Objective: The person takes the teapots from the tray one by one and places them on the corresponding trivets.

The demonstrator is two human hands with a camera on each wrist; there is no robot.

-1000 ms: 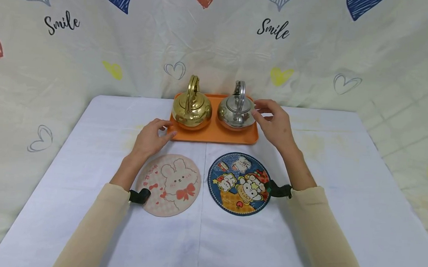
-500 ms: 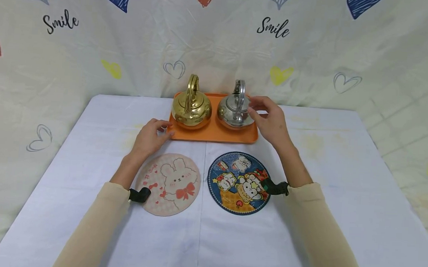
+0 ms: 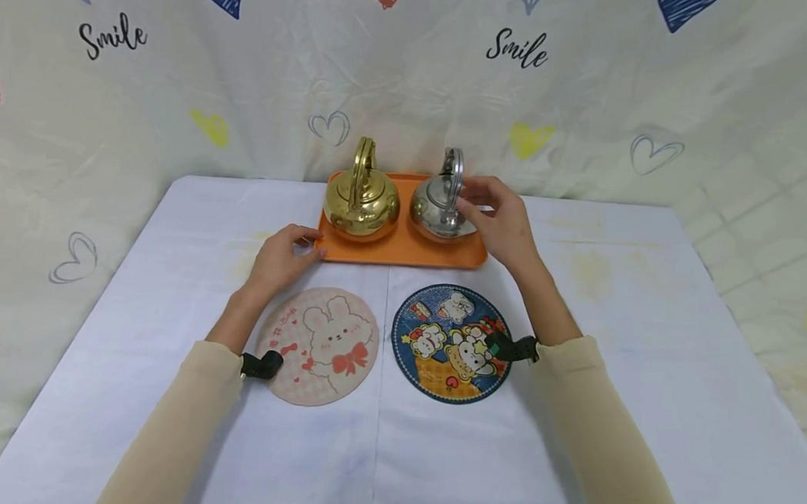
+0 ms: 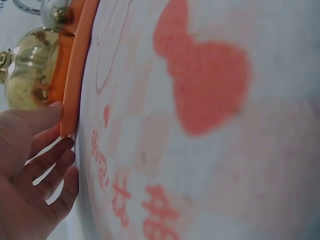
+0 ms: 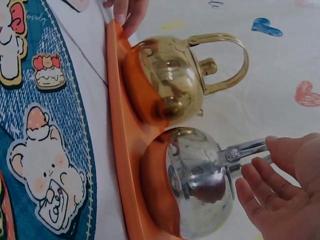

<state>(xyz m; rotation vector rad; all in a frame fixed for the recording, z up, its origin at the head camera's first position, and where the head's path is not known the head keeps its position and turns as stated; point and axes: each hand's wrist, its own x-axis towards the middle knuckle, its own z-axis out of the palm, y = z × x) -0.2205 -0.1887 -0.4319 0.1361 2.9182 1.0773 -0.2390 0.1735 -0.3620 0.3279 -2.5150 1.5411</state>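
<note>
On an orange tray (image 3: 403,256) stand a gold kettle (image 3: 363,203) and a silver kettle (image 3: 434,205), both upright with raised loop handles. My left hand (image 3: 280,264) holds the tray's near left corner; in the left wrist view its thumb lies over the rim and the other fingers (image 4: 55,167) are at the outer side. My right hand (image 3: 509,220) is at the silver kettle's right side. In the right wrist view, its thumb and loosely bent fingers (image 5: 265,182) lie close about the silver handle (image 5: 250,149), without a plain grip on it.
In front of the tray lie two round mats, a pink rabbit mat (image 3: 321,347) at left and a blue cartoon mat (image 3: 449,347) at right. A white cloth covers the table (image 3: 376,466). Behind it hangs a backdrop (image 3: 415,68) printed with hearts.
My right hand has moved left and slightly back, from the silver kettle's body side to near its handle. The left hand stays at the tray corner, and the kettles keep their places.
</note>
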